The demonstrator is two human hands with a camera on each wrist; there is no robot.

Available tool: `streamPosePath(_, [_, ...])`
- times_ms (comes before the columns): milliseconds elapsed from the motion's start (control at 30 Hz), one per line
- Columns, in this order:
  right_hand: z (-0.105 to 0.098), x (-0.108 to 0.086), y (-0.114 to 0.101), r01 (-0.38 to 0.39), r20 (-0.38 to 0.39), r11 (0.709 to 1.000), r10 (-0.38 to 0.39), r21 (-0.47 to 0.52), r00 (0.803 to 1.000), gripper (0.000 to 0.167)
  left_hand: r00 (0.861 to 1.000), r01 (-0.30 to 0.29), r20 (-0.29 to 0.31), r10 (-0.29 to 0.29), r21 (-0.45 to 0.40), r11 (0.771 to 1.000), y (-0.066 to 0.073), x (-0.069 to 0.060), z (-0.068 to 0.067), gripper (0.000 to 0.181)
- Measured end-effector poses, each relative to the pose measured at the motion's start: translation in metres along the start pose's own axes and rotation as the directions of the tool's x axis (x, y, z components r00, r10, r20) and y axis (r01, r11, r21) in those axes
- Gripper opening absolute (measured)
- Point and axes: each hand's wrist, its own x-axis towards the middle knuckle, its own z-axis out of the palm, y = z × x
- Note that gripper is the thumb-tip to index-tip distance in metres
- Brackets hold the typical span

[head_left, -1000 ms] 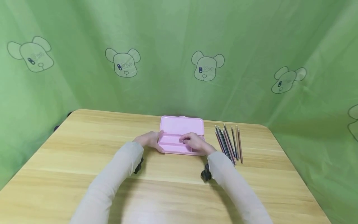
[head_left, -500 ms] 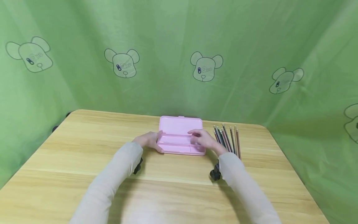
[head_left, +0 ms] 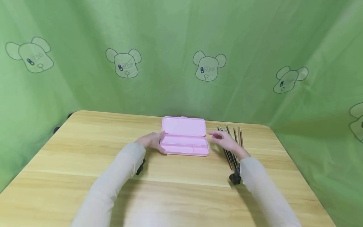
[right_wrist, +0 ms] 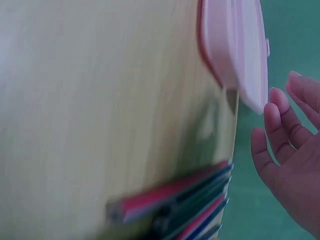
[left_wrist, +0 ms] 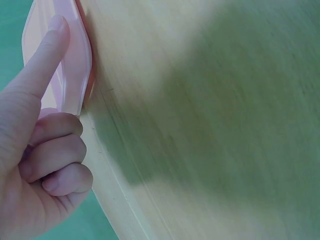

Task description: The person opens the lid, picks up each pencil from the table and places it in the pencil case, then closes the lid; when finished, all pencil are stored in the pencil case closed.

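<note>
While my left hand (head_left: 151,141) grips the left end of the open pink pencil case (head_left: 184,140), my right hand (head_left: 227,142), loose-fingered and holding nothing, hangs above the pencils (right_wrist: 195,202) just right of the case, where one low, careless brush could well knock them rolling across the table (head_left: 175,195).

One pink case (head_left: 183,126) with three compartments (head_left: 184,139) touches the left hand (head_left: 152,142). At least six pencils (right_wrist: 192,203), partly hidden, lie beneath the right hand (head_left: 225,141). Beyond them, five printed animal heads (head_left: 208,64).
</note>
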Motion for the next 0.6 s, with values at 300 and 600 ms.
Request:
streamPosePath(300, [-0.027,-0.023,0.022,-0.06,-0.039,0.997,0.058,-0.045,0.998,0.041,1.0,0.006,0.009,-0.006,0.007,1.0,-0.002,0.004,0.001,0.109])
streamPosePath(600, [-0.052,-0.04,0.047,-0.099,-0.039,0.993,0.096,-0.063,0.995,0.051,1.0,-0.005,0.006,0.005,0.016,1.0,-0.002,0.004,0.001,0.109])
